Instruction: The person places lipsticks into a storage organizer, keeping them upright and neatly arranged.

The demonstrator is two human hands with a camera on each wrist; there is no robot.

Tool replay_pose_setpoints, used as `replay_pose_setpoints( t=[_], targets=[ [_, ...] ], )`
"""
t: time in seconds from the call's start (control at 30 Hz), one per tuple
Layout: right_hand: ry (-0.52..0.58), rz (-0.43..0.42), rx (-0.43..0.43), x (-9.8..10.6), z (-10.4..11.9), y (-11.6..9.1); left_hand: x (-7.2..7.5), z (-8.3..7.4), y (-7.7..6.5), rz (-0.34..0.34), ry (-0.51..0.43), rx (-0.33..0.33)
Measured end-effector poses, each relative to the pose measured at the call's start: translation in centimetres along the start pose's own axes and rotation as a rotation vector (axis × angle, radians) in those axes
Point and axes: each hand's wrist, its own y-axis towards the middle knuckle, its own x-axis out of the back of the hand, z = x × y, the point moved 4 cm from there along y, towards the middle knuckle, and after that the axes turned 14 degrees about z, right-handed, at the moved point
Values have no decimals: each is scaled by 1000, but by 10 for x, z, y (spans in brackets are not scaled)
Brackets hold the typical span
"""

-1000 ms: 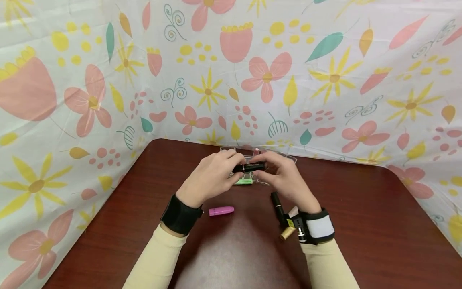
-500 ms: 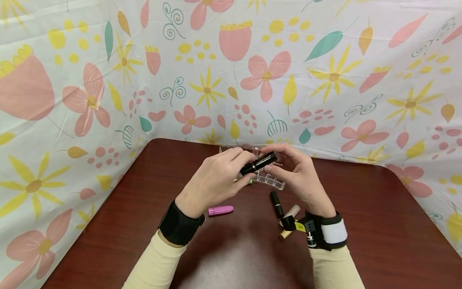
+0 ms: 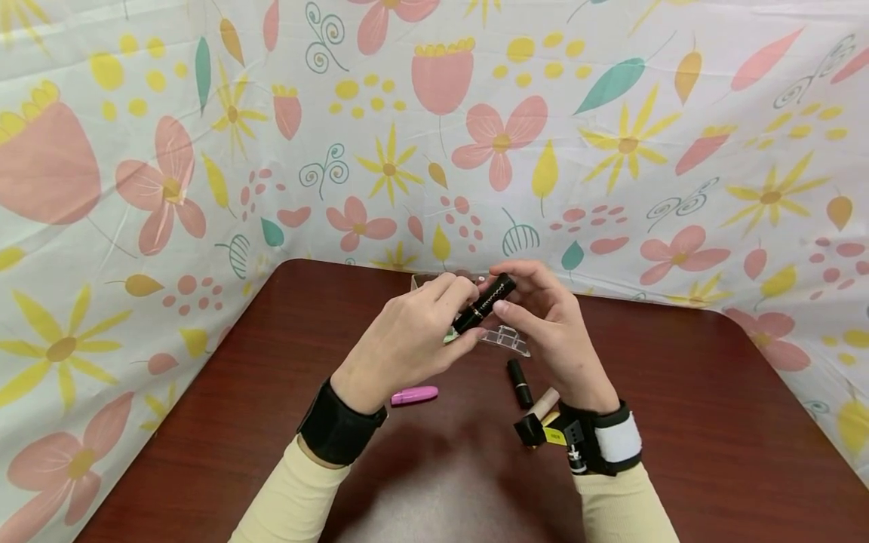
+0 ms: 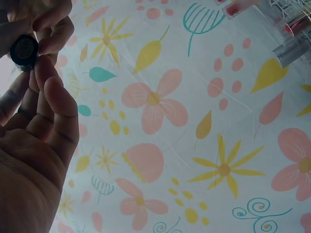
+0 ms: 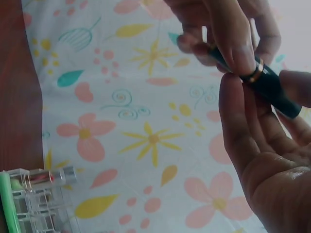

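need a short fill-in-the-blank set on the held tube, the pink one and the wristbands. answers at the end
1. The left hand and right hand hold one black tube, and the band around it is coloured ____.
2. In the head view, the pink tube lies on the table to the ____ of the second black tube.
3. The wristband with a white patch is on the ____ wrist.

Missing words: gold; left; right.

The black tube (image 3: 490,299), gold-banded with pale lettering, is pinched aslant by left hand (image 3: 410,332) and right hand (image 3: 553,328), in front of the rack (image 3: 504,337) in head view.
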Motion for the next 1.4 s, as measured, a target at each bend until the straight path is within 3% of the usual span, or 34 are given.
replay_pose_setpoints(
  t=[0.4, 1.4],
  targets=[
    [19, -151, -87, -15, -7, 5, -5, 2, -1, 35, 22, 44],
    [10, -138, -113, -13, -12, 8, -12, 1, 1, 79, 8, 42]
  ],
)
